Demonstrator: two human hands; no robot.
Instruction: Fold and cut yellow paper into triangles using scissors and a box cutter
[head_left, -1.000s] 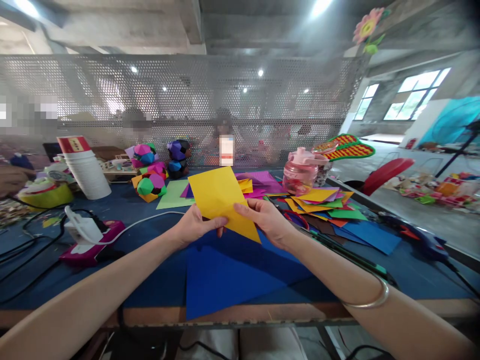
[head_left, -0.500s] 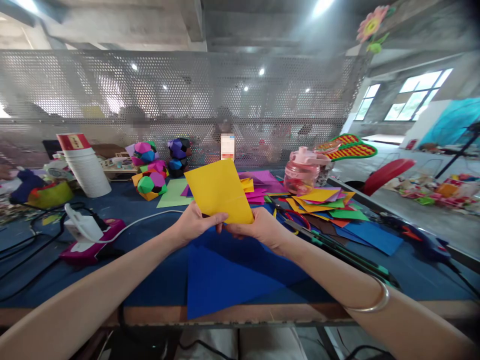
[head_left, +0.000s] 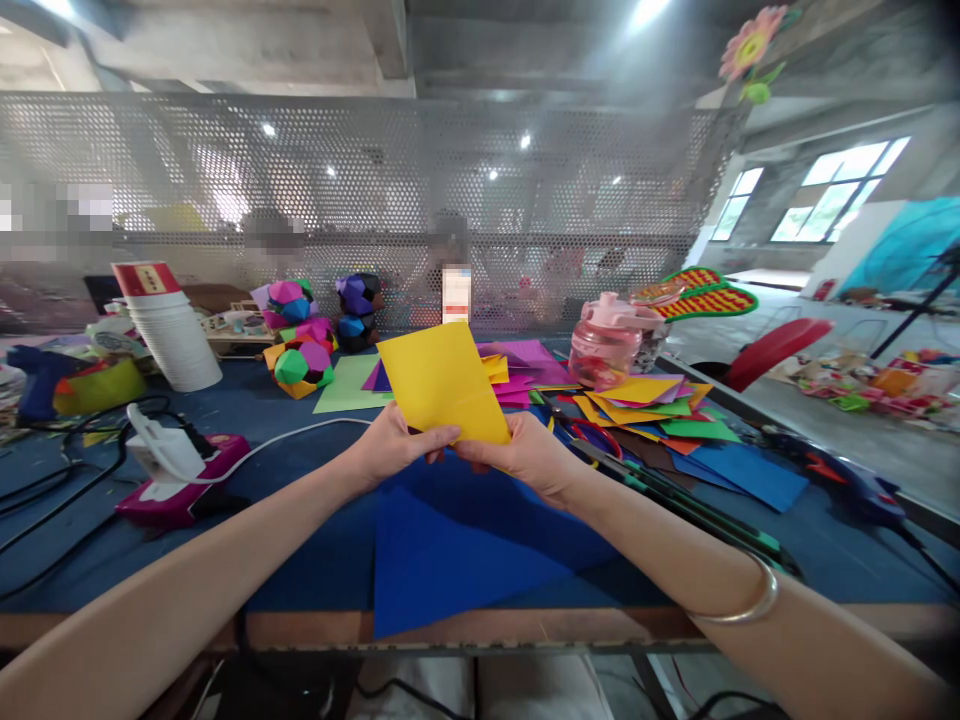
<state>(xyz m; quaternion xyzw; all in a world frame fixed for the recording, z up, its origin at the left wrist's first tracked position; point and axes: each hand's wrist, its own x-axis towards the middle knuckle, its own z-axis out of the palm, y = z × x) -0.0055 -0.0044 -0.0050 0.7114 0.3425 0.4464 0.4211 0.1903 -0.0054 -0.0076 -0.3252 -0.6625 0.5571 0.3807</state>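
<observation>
A yellow sheet of paper (head_left: pixel 446 383) is held up, tilted, above the table by both hands. My left hand (head_left: pixel 401 443) grips its lower left edge, thumb across the front. My right hand (head_left: pixel 517 452) pinches the lower right corner, its thumb pointing left; the other fingers are partly hidden behind the paper. Below the hands a large blue sheet (head_left: pixel 457 570) lies at the table's front edge. Behind the yellow paper are a light green sheet (head_left: pixel 341 388) and purple and pink papers (head_left: pixel 536 362).
To the right are a pile of coloured papers (head_left: pixel 649 400), a pink jar (head_left: pixel 604 345), a cutter (head_left: pixel 697 515) and a glue gun (head_left: pixel 847 480). On the left stand paper cups (head_left: pixel 176 335), paper balls (head_left: pixel 300 365) and a magenta power strip (head_left: pixel 184 490) with cables.
The yellow paper and both hands have shifted very slightly to the right in the view. Both hands keep hold of it. A blue object at the far left shows more fully.
</observation>
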